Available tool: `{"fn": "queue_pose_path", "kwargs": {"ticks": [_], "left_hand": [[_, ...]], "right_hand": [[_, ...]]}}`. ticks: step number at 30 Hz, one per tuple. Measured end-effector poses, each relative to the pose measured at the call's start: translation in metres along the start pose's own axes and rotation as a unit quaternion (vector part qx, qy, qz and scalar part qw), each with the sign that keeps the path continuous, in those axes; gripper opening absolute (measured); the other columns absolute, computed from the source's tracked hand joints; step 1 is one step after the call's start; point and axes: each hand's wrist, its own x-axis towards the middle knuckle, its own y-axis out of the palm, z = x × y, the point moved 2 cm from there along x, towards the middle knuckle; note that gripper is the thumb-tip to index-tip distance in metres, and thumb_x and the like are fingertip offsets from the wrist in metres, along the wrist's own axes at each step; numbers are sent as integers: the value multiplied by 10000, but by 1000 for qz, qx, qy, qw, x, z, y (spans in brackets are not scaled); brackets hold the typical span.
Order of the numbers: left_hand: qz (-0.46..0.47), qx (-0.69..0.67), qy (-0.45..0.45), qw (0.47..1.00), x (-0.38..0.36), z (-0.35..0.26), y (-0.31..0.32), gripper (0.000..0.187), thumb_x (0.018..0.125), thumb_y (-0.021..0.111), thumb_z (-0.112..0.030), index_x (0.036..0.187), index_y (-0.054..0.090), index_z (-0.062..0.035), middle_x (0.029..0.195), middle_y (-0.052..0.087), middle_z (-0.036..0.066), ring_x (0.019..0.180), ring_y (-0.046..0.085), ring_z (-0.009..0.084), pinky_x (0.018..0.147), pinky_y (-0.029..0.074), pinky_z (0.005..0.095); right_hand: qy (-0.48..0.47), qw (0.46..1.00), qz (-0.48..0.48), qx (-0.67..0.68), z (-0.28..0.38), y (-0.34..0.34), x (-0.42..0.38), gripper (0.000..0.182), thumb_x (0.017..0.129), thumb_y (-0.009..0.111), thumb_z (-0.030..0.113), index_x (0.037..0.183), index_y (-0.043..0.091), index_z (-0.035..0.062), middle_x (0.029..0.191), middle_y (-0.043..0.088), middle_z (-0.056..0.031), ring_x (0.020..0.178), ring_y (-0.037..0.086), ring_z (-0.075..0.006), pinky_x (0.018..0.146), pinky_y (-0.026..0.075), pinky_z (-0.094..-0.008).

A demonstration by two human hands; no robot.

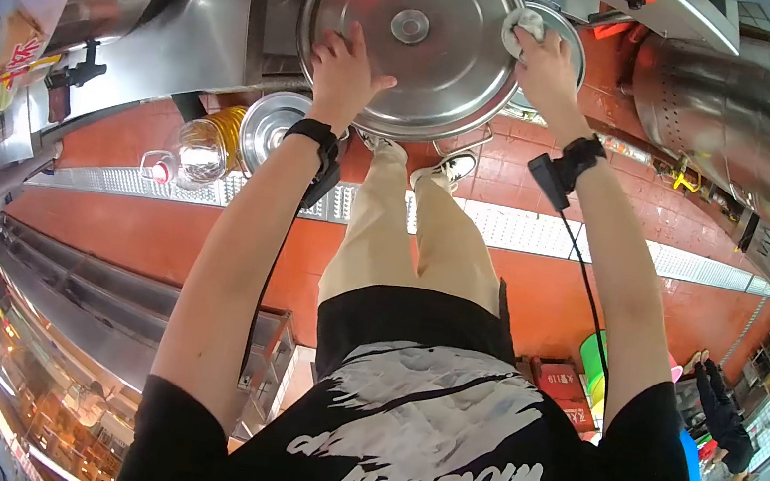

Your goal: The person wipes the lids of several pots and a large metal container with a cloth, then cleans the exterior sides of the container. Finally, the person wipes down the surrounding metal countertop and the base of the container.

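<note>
My left fingers (357,39) are spread wide, a little bent, thumb held out to the side; they hold nothing and lie on or just over the near left part of the big steel lid (442,73). My right fingers (536,47) are closed round a bunched cloth (523,27) at the lid's right edge. The cloth looks soft and light, easy to fold, and I'd grip it just like this, pinched in a wad; I can't tell if it is damp. The lid I judge stiff and rather heavy for its width, slippery on its smooth face, not fragile. The knob (410,27) at its middle seems the place to lift it, while the wire handle (467,142) on the near side looks made for moving the whole pot.

The lid is round, silvery and shiny, with rings pressed into it and soft glints across them; it lies in front of me, past my shoes (458,166). The cloth is pale with greyish patches. Farther out, a smaller lidded pot (271,130) is to my left, beside a big bottle (205,152) of yellow liquid on the red floor (124,234)
</note>
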Motion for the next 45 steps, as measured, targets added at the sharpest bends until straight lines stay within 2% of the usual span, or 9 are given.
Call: {"fn": "queue_pose_path", "kwargs": {"ticks": [14,19,21,23,25,28,34,38,45], "left_hand": [[58,81,31,995,21,-4,-11,1216,723,660,-710,1473,201,130,1264,414,515,1053,557,604,850,509,578],[111,87,32,989,30,-4,-20,1237,713,661,-716,1473,189,137,1240,423,526,1075,565,591,817,527,562],[92,83,55,991,29,-3,-15,1251,707,658,-725,1472,182,142,1233,429,525,1093,574,563,808,531,559],[101,92,59,989,27,-3,-16,1264,705,654,-733,1468,174,153,1235,439,517,1135,559,547,810,530,562],[101,84,47,990,33,-4,-17,1269,707,650,-737,1464,170,161,1239,433,520,1142,552,550,819,530,556],[117,83,50,988,35,-8,-14,1267,713,652,-733,1466,161,158,1265,397,530,1153,541,554,851,515,571],[127,118,60,983,31,-7,-22,1150,789,567,-717,1486,186,115,1303,410,487,1088,579,550,878,509,561],[97,110,23,989,27,-4,-23,1203,725,641,-722,1483,216,110,1261,472,468,1162,544,529,854,506,559],[-104,-264,-1,959,-16,46,-9,555,946,576,-325,1370,434,5,1373,451,314,1245,464,429,1033,411,459]], "right_hand": [[18,970,237,54,201,29,-102,333,809,619,168,1122,625,54,1124,551,-188,1088,560,-351,788,543,-428],[-183,974,-41,129,278,73,-80,323,807,590,155,1110,636,53,1135,578,-159,1090,534,-345,850,452,-446],[-69,949,46,303,284,83,-72,308,800,594,161,1085,652,57,1139,580,-143,1114,519,-339,863,436,-435],[56,879,121,458,281,79,-65,294,794,598,166,1060,669,62,1143,581,-128,1137,503,-333,875,419,-423],[-213,972,55,82,259,71,-71,249,779,610,184,994,706,102,1138,584,-115,1152,490,-321,865,420,-410],[-155,977,97,114,198,47,-100,224,694,675,144,907,731,185,1138,572,-97,1096,509,-304,874,445,-422],[109,972,201,49,29,25,-107,336,696,676,96,1024,690,169,1037,612,-121,988,595,-332,807,538,-447],[267,964,-6,-15,-13,-1,-67,390,762,651,150,1151,659,176,1036,576,-216,949,590,-426,794,517,-489],[117,985,-78,104,37,-4,32,503,734,692,157,1231,644,213,1018,586,-211,999,564,-425,927,456,-492]]}}
